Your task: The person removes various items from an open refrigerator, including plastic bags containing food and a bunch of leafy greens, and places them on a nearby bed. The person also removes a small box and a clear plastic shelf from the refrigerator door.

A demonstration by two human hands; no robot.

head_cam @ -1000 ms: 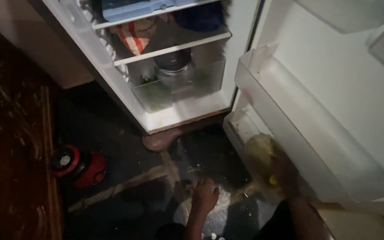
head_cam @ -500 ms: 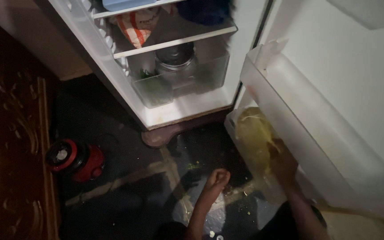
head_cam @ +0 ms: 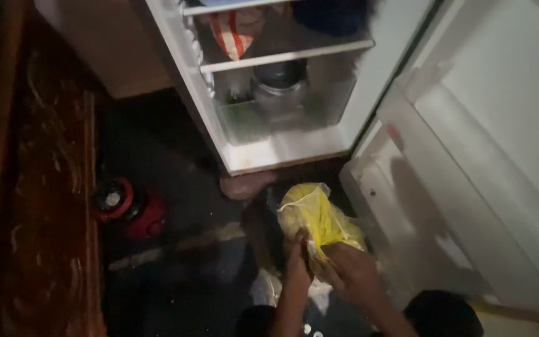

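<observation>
Both hands on a yellow plastic bag (head_cam: pixel 316 215), low in front of the open fridge (head_cam: pixel 282 146).

The bag sits above the dark floor (head_cam: pixel 176 281), just left of the fridge door (head_cam: pixel 469 175) — its contents can't be made out through the plastic. Left hand (head_cam: pixel 296 257) is closed on the near edge; right hand (head_cam: pixel 357 268) clutches the underside, fingers partly hidden. Inside the fridge, a steel pot (head_cam: pixel 279 78) behind the clear drawer and a red-and-white bag (head_cam: pixel 232 31) — upper shelves cut off. Far left, a red appliance (head_cam: pixel 129 209), blurred in the gloom.
</observation>
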